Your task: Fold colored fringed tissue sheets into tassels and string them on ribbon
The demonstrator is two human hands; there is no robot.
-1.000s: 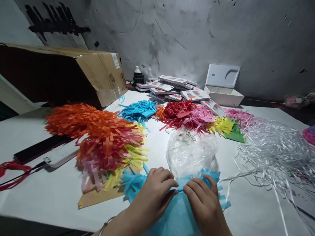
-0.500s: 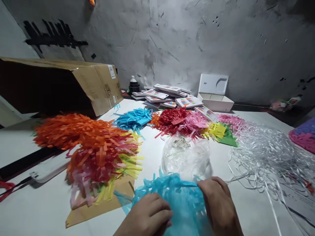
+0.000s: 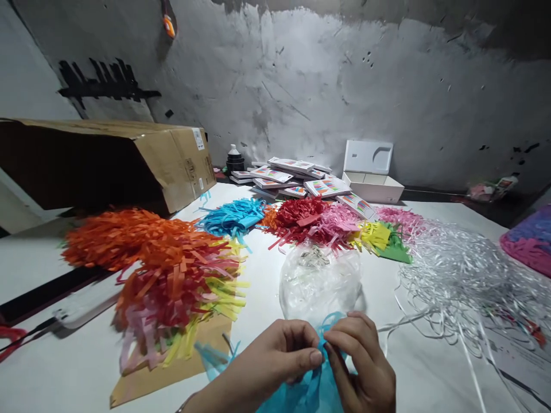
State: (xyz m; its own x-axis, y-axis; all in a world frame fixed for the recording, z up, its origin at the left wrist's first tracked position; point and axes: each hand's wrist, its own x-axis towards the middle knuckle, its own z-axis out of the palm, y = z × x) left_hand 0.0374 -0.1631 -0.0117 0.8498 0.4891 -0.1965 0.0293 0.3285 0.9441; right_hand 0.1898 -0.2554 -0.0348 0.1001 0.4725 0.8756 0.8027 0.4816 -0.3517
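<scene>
Blue tissue paper with fringed strips (image 3: 312,393) lies at the front edge, below and between my hands. My left hand (image 3: 279,355) pinches a blue strip between thumb and fingers. Close beside it, my right hand (image 3: 359,358) has its fingers closed on the same blue paper. Part of the paper is hidden behind both hands. Just beyond them sits a clear plastic bag (image 3: 321,281) with small pale pieces inside. To the left, orange fringe (image 3: 129,238) and yellow fringe (image 3: 224,292) lie over a piece of brown card (image 3: 172,376).
Behind are blue fringe (image 3: 235,217), red fringe (image 3: 301,215), stacked flat boxes (image 3: 293,166) and a white open box (image 3: 372,188). A cardboard box (image 3: 176,163) stands back left. Silvery strings (image 3: 465,264) spread at the right, near a purple and pink bundle (image 3: 531,241).
Both hands have come together over the blue paper, the left moving right and up. The paper's spread fringe is now gathered between them. The camera view has tilted up slightly.
</scene>
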